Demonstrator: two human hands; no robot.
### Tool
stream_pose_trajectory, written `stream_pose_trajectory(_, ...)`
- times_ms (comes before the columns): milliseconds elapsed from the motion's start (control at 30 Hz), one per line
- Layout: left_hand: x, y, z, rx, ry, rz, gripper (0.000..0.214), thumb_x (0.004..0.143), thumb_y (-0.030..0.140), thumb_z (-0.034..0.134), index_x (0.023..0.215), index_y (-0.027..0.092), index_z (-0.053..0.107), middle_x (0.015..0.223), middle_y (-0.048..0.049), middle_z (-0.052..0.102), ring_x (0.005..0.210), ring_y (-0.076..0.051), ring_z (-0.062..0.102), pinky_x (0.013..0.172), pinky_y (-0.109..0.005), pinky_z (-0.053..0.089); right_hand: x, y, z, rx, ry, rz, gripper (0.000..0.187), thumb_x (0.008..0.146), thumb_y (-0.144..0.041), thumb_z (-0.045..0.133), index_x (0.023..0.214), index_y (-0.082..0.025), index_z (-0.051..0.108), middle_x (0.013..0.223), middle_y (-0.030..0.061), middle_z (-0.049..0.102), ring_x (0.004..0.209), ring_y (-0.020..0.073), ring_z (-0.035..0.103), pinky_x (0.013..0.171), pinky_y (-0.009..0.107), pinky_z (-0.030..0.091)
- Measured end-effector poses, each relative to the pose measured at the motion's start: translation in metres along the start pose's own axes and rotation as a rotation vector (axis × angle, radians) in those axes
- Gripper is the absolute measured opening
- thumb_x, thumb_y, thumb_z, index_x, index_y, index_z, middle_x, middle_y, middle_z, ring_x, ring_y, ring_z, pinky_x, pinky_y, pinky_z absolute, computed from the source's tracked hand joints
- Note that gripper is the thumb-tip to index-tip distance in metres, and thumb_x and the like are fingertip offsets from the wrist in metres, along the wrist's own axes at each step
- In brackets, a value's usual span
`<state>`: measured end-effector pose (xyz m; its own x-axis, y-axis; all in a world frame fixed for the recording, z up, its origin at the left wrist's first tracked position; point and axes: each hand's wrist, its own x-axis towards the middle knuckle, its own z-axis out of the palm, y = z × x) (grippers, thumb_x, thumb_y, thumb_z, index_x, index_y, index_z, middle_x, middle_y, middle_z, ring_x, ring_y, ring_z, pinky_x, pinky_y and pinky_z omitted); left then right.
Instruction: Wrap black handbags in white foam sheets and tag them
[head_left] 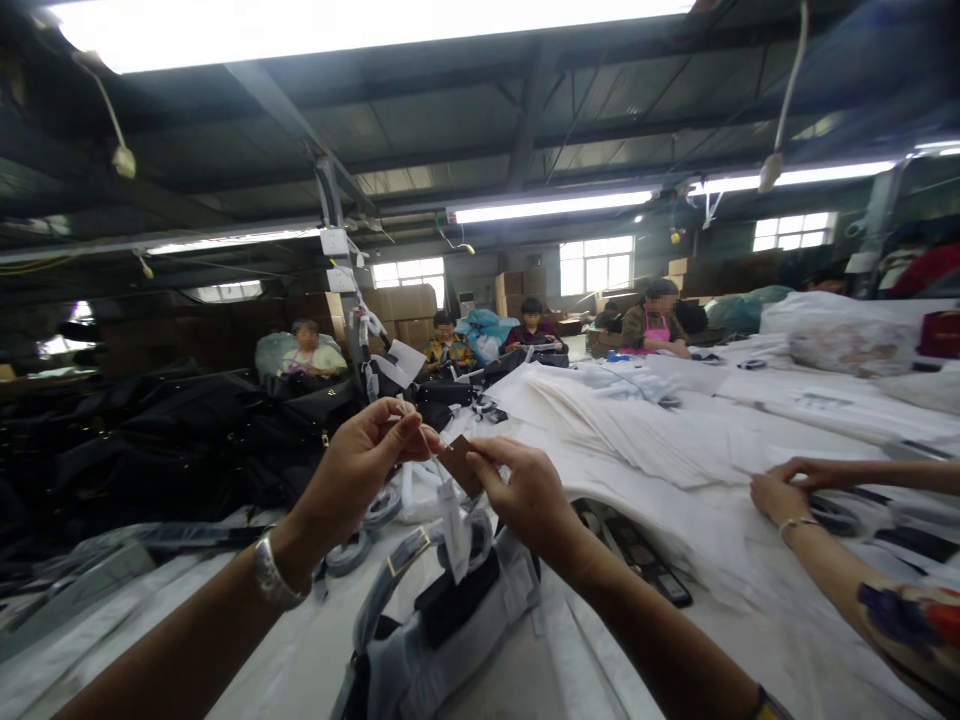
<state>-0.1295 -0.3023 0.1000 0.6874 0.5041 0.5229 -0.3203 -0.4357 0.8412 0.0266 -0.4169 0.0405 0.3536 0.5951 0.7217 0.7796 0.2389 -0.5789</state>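
Brown card is what the small tag (459,462) appears to be made of. It is held up in the air between the two hands, above a wrapped bag (450,610) that rests on the table (300,660). The tag is pinched at its lower right edge by the thumb and forefinger of the right hand (525,495), with the other fingers curled in behind. The thumb and forefinger of the left hand (360,460) are pressed together on what looks like a thin pale cord (429,442) that runs down to the tag's upper corner; the cord is too fine for its full course to be made out. The tag therefore lies just right of the left fingertips and is touched by the right ones, its long axis tilted from upper left to lower right. The right hand is the nearer to it.

A white strip (454,530) hangs below the tag, over the bag's dark handle. A metal bracelet (271,572) is worn on the left wrist. Farther right, another person's hand (780,495) is laid on a spread of white sheets (637,430), well apart from the tag. Black bags (187,440) are heaped at the left.
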Motion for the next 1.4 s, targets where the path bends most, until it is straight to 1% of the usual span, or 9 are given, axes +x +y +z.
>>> stream_pose_trajectory(167,0.001,0.005,-0.004,-0.359,0.042,-0.181,0.031,0.078,0.036,0.081,0.083,0.015,0.059,0.078,0.0007,0.066,0.073,-0.01,0.066,0.076,-0.021,0.058,-0.012,0.016,0.015,0.632,-0.149,0.255,0.038,0.088,-0.036,0.065,0.122,-0.02,0.068,0.086,0.0015,0.072,0.075,0.0146,0.064,0.07,0.026,0.05)
stream_pose_trajectory(367,0.003,0.009,-0.001,-0.626,0.063,-0.26,0.028,0.074,0.021,0.084,0.086,0.013,0.06,0.07,0.0059,0.053,0.045,0.001,0.04,0.041,-0.008,0.041,-0.031,0.02,0.025,1.041,-0.4,0.413,0.061,0.081,-0.048,0.075,0.133,-0.02,0.06,0.079,-0.0017,0.063,0.063,0.0085,0.055,0.061,0.02,0.042)
stream_pose_trajectory(567,0.001,0.007,0.002,-0.623,-0.017,-0.292,0.032,0.074,0.027,0.086,0.084,0.014,0.058,0.063,0.008,0.047,0.042,0.001,0.031,0.035,-0.008,0.03,-0.033,0.027,0.029,0.935,-0.255,0.391,0.044,0.079,-0.048,0.078,0.11,-0.017,0.073,0.085,0.0015,0.068,0.072,0.0105,0.058,0.069,0.023,0.045)
stream_pose_trajectory(733,-0.002,0.003,0.002,-0.664,-0.073,-0.285,0.027,0.08,0.029,0.081,0.088,0.016,0.058,0.063,0.0088,0.043,0.042,0.0,0.026,0.036,-0.008,0.028,-0.036,0.028,0.031,0.899,-0.418,0.353,0.057,0.083,-0.049,0.073,0.132,-0.021,0.062,0.075,-0.0021,0.063,0.064,0.0102,0.056,0.063,0.022,0.045)
stream_pose_trajectory(833,-0.004,0.001,0.009,-0.624,-0.1,-0.288,0.025,0.083,0.032,0.078,0.088,0.016,0.058,0.068,0.0067,0.048,0.045,0.0,0.029,0.039,-0.009,0.03,-0.036,0.021,0.028,0.613,-0.221,0.214,0.05,0.087,-0.048,0.068,0.128,-0.02,0.065,0.101,0.0059,0.07,0.091,0.0185,0.065,0.082,0.031,0.051)
stream_pose_trajectory(967,-0.002,0.001,0.021,-0.441,-0.162,-0.213,0.022,0.088,0.034,0.072,0.085,0.016,0.06,0.076,0.0015,0.056,0.057,-0.003,0.044,0.052,-0.011,0.041,-0.03,0.0,0.023,0.514,-0.057,0.033,0.055,0.095,-0.048,0.057,0.146,-0.027,0.048,0.139,0.0088,0.058,0.131,0.0244,0.051,0.112,0.041,0.037)
stream_pose_trajectory(1133,-0.007,0.0,0.017,-0.366,-0.182,-0.153,0.019,0.092,0.035,0.066,0.086,0.018,0.061,0.079,0.0002,0.061,0.066,-0.008,0.055,0.061,-0.016,0.047,-0.038,-0.019,0.029,0.721,-0.118,0.242,0.048,0.09,-0.041,0.067,0.134,-0.023,0.059,0.083,0.0018,0.072,0.079,0.017,0.067,0.082,0.032,0.052)
stream_pose_trajectory(1267,-0.029,-0.024,-0.01,-0.28,-0.193,-0.265,0.021,0.089,0.038,0.07,0.085,0.019,0.062,0.084,-0.003,0.067,0.074,-0.014,0.064,0.074,-0.025,0.054,-0.068,-0.016,0.035,0.909,-0.093,0.475,0.033,0.087,-0.049,0.068,0.097,-0.018,0.074,0.056,-0.0021,0.058,0.054,0.0115,0.055,0.055,0.024,0.045)
stream_pose_trajectory(1400,-0.053,-0.067,-0.044,-0.105,-0.185,-0.436,0.032,0.088,0.045,0.068,0.109,0.021,0.067,0.102,-0.01,0.072,0.09,-0.022,0.068,0.079,-0.032,0.055,-0.104,-0.002,0.05,0.855,-0.161,0.739,0.039,0.085,-0.053,0.069,0.085,-0.014,0.073,0.041,-0.0071,0.041,0.038,0.0061,0.036,0.041,0.02,0.029)
